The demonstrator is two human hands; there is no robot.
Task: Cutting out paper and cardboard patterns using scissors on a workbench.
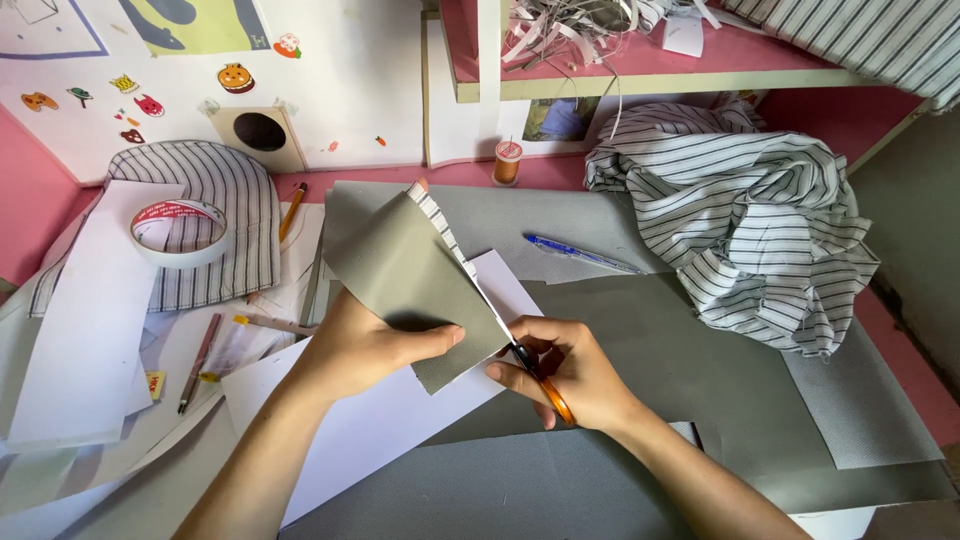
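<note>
My left hand [358, 345] grips a stacked piece of grey sheet [410, 275] with striped fabric [437, 220] and white paper behind it, held tilted above the desk. My right hand [565, 370] is closed on orange-handled scissors [548, 388], whose blades meet the lower right edge of the grey piece. A white paper sheet [370, 425] lies under both hands, on larger grey sheets [640, 330].
A crumpled heap of striped cloth [750, 230] lies at the right, a blue pen [580, 255] beside it. A tape roll [180, 232], a striped fabric cutout [225, 215], pencils [292, 210] and white papers [80, 310] fill the left. A thread spool [508, 162] stands at the back.
</note>
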